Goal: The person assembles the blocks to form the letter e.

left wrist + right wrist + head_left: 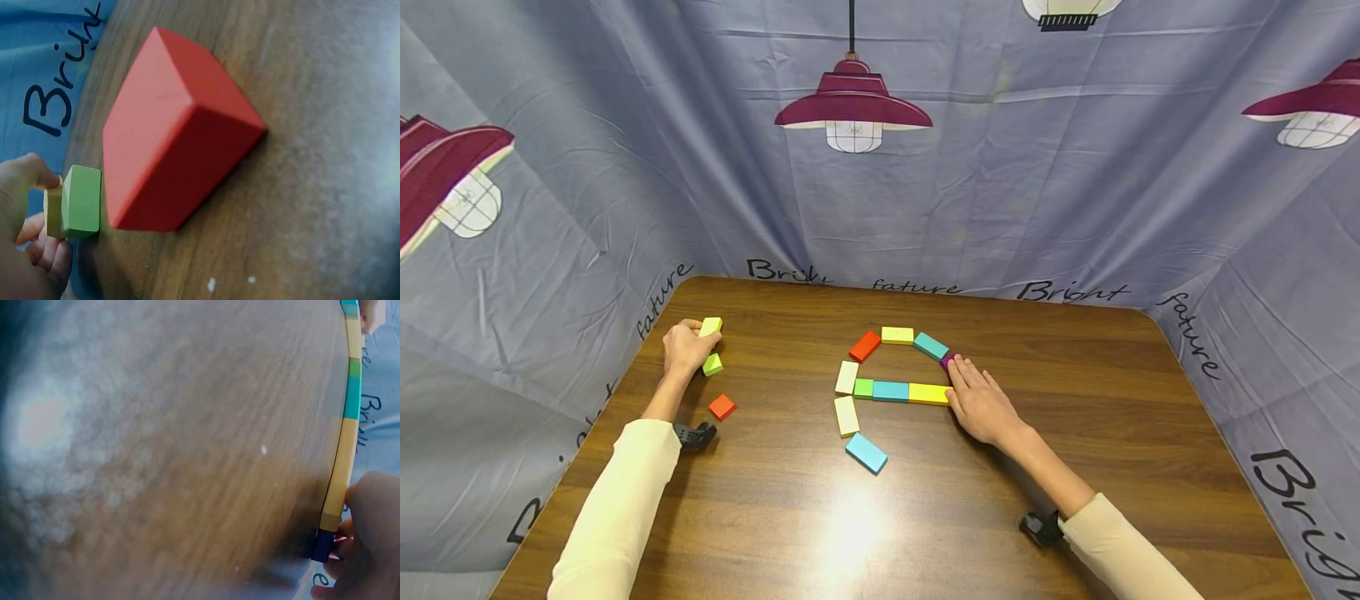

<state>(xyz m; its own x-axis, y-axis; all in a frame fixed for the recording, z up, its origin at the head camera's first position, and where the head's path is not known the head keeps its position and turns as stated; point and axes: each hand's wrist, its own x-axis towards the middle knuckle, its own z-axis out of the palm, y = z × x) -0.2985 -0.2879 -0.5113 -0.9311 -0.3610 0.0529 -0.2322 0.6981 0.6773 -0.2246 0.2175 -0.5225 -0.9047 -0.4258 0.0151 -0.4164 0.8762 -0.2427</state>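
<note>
At the table's far left, my left hand (682,347) pinches a yellow block (711,326) between thumb and fingers. Just beside it lies a small green block (712,365), and a small red block (722,407) sits nearer the wrist. My right hand (987,408) lies low with its fingers extended over a purple block (948,362), partly covering it. Its thumb is at the right end of a yellow block (928,394). In the right wrist view, the fingers are right at the purple block (323,545), which stands at the yellow block's end.
A curve of blocks runs through red (865,346), yellow (897,335), teal (931,345), cream (847,377), pale yellow (846,416) and light blue (867,453). Green (863,389) and blue (891,391) blocks form a straight row with the yellow one. Printed curtains surround the wooden table (760,517).
</note>
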